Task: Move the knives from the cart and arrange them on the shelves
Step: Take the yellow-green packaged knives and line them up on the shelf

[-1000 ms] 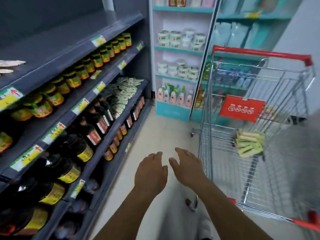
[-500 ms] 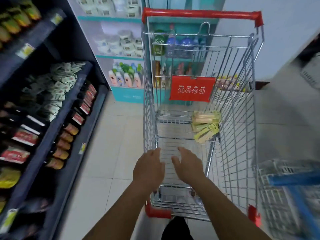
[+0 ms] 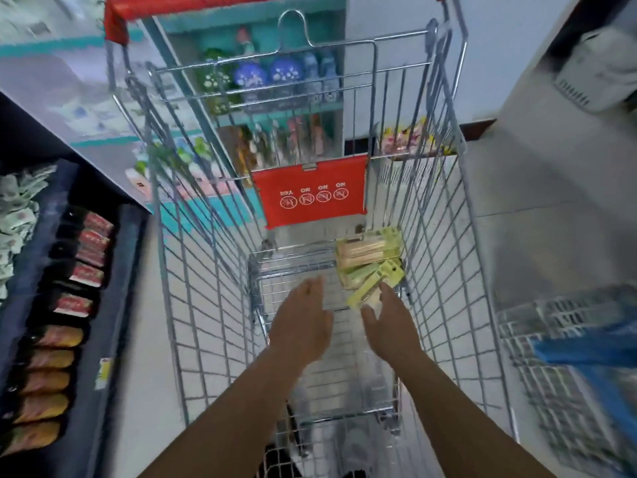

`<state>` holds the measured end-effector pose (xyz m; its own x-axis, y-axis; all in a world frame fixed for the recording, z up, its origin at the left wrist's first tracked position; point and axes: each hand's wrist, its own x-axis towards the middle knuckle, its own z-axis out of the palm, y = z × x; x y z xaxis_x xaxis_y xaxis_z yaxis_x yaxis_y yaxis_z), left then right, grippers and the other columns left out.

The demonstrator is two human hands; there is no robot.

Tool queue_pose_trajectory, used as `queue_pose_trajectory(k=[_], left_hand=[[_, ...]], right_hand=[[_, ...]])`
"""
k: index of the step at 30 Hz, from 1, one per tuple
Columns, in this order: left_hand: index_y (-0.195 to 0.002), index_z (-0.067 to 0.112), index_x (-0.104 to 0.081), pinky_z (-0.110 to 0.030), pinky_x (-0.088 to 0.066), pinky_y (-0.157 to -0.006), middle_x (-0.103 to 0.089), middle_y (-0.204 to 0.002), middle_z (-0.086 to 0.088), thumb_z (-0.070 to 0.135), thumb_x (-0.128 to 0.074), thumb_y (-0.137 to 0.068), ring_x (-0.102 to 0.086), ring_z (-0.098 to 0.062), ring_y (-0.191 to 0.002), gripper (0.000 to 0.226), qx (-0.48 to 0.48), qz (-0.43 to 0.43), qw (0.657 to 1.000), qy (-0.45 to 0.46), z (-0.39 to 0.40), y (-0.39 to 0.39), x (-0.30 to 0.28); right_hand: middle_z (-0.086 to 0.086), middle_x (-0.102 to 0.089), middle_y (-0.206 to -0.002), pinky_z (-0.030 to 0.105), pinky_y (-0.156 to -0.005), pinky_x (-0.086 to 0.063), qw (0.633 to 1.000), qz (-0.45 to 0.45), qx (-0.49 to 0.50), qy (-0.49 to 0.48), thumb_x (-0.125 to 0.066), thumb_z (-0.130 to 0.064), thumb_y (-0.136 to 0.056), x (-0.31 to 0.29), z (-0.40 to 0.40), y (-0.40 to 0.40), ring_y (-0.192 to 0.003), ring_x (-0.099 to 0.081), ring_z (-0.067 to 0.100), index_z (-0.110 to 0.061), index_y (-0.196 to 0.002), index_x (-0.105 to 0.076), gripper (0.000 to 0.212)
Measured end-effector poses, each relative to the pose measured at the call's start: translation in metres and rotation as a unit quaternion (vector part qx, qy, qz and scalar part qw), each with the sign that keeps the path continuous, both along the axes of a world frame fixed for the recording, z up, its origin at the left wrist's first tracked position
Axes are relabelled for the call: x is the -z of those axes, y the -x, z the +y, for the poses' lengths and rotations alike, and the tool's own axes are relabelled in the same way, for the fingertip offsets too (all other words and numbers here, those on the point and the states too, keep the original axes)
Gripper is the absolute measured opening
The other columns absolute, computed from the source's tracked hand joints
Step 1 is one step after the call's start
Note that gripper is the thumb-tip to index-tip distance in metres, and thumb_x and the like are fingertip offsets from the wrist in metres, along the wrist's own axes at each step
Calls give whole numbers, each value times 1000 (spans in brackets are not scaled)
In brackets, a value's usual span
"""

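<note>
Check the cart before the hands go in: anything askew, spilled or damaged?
Nothing looks damaged or spilled. The green knife packs lie in a loose, crooked pile at the far right of the cart floor, some slanted across the others. The left hand and right hand hold nothing.

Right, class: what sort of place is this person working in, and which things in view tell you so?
Most likely a supermarket aisle. A wire shopping cart with a red handle stands on the tiled floor, and dark shelves on the left hold rows of packaged goods.
</note>
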<state>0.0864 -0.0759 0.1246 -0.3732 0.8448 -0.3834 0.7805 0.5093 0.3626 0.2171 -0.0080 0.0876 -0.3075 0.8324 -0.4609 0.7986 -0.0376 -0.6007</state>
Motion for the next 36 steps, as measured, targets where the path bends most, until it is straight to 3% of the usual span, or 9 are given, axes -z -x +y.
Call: queue_pose_trajectory(k=[3, 9, 17, 21, 26, 29, 32, 36], left_hand=[[-152, 13, -14, -35, -26, -114, -27, -154, -8, 27, -45, -97, -29, -24, -138, 65, 50, 14, 999, 1, 40, 15, 29], [-150, 14, -19, -39, -28, -114, -28, -153, -9, 30, -47, -95, -29, -27, -138, 64, 135, 25, 990, 10, 110, 41, 95], [-145, 11, -28, -40, -36, -102, -40, -140, -11, 36, -42, -97, -42, -29, -125, 55, 240, 60, 969, -20, 171, 61, 158], [-141, 13, -33, -42, -39, -98, -44, -137, -10, 35, -40, -98, -45, -30, -119, 49, 252, 63, 965, -21, 184, 63, 178], [-141, 10, -33, -39, -39, -92, -48, -129, -12, 38, -49, -93, -44, -30, -115, 57, 239, 59, 969, -31, 183, 62, 187], [-131, 8, -40, -39, -42, -89, -49, -125, -13, 34, -58, -87, -45, -30, -115, 55, 191, 1, 981, -16, 179, 64, 189], [-126, 6, -43, -38, -44, -90, -45, -126, -13, 32, -67, -82, -43, -29, -119, 56, 176, -38, 984, 4, 172, 67, 188], [-125, 4, -43, -39, -46, -94, -45, -125, -13, 28, -70, -78, -42, -29, -117, 60, 169, -45, 985, 0, 168, 70, 190]], right_hand=[[13, -46, -140, 34, -97, -39, 999, 0, 48, 0, -51, -27, -95, 28, 18, 3, -127, -46, 27, -15, -149, -23, 63], [11, -25, -155, 34, -112, -27, 991, -32, 127, 23, -53, -28, -95, 90, 39, 20, -141, -30, 25, -9, -152, -12, 73], [17, -38, -144, 40, -106, -33, 960, -93, 256, 60, -57, -26, -89, 153, 60, 46, -131, -38, 33, -10, -148, -17, 73], [16, -37, -140, 43, -106, -33, 952, -123, 279, 31, -52, -34, -87, 180, 63, 60, -127, -38, 34, -5, -141, -29, 65], [21, -37, -137, 44, -101, -34, 923, -128, 360, 53, -31, -52, -95, 192, 64, 71, -124, -40, 37, -1, -139, -27, 67], [21, -38, -135, 43, -101, -35, 913, -90, 392, 69, -47, -45, -93, 188, 64, 67, -124, -41, 37, -1, -136, -29, 64], [14, -49, -122, 34, -88, -42, 911, -35, 407, 58, -57, -24, -90, 185, 63, 61, -111, -51, 32, -3, -127, -44, 45], [6, -55, -88, 25, -63, -37, 868, 5, 495, 42, -50, -32, -94, 179, 59, 59, -72, -52, 21, -7, -103, -51, 27]])
